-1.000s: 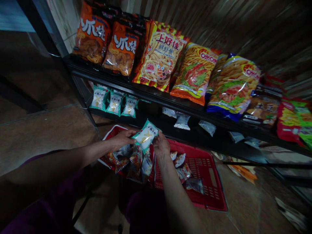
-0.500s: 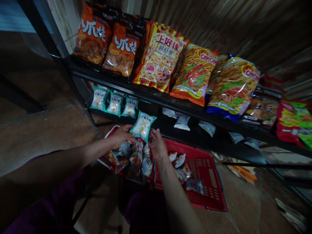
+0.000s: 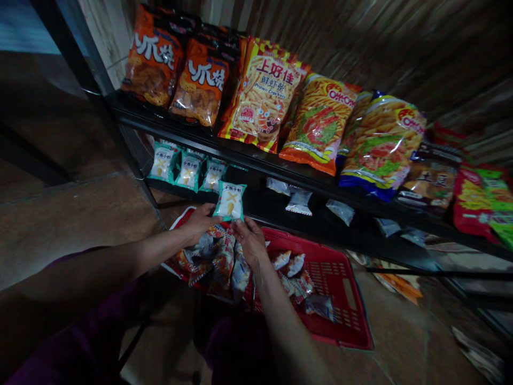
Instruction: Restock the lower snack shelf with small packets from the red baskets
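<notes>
A small white and teal snack bag [image 3: 231, 200] stands nearly upright between my two hands, in front of the lower shelf. My left hand [image 3: 201, 221] pinches its lower left corner. At the bottom right corner, the fingers of my right hand [image 3: 249, 239] are closed on the same bag. Below my hands is a red shopping basket [image 3: 336, 262] on the floor, with several small snack packets [image 3: 224, 256] in it. Three teal bags like the held one, the nearest of them [image 3: 214, 175], stand in a row on the lower shelf [image 3: 256, 206].
Large snack bags line the upper shelf, among them orange bags [image 3: 200, 80], a prawn crackers bag [image 3: 264, 96] and yellow bags [image 3: 385, 144]. Several small silver packets [image 3: 300, 202] lie farther right on the lower shelf. A black shelf post [image 3: 124, 139] rises at the left.
The teal bag has turned from tilted to nearly upright and shifted slightly left. My right hand has moved left and closed on its lower edge.
</notes>
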`<control>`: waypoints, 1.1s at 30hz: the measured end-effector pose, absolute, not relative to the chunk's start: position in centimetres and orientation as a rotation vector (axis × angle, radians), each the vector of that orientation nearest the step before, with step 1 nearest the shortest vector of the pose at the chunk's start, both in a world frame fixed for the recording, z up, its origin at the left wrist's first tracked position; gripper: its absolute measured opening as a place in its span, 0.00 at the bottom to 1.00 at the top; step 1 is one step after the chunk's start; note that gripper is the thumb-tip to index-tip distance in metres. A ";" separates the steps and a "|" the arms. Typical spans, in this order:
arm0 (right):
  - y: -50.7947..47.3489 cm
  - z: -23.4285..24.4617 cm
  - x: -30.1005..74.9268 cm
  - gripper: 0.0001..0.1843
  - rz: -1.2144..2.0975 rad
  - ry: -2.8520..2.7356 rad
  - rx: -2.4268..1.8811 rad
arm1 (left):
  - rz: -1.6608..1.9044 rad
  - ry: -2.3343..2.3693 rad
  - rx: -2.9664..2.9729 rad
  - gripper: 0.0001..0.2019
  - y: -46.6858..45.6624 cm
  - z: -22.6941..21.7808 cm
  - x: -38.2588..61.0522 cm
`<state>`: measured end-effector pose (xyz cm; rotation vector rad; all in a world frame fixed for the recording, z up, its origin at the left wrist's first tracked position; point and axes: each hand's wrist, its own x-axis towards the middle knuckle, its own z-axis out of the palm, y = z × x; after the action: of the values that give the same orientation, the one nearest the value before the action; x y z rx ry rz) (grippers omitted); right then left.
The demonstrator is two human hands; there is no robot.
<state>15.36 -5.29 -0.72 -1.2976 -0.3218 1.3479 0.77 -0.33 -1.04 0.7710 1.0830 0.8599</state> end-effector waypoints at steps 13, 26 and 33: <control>-5.1 -0.2 15.4 0.20 1.258 -0.453 -1.366 | 0.769 0.740 0.445 0.14 -0.2 1.9 0.7; -5.3 -0.8 15.5 0.20 1.267 -0.553 -1.381 | 0.737 0.789 0.381 0.13 -0.1 1.6 0.8; -5.4 -0.8 15.5 0.18 1.254 -0.563 -1.395 | 0.741 0.791 0.366 0.15 0.0 1.5 0.8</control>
<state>15.50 -5.38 -0.79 -1.3948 -0.5626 1.2541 0.81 0.04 1.47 0.3655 0.7909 0.7407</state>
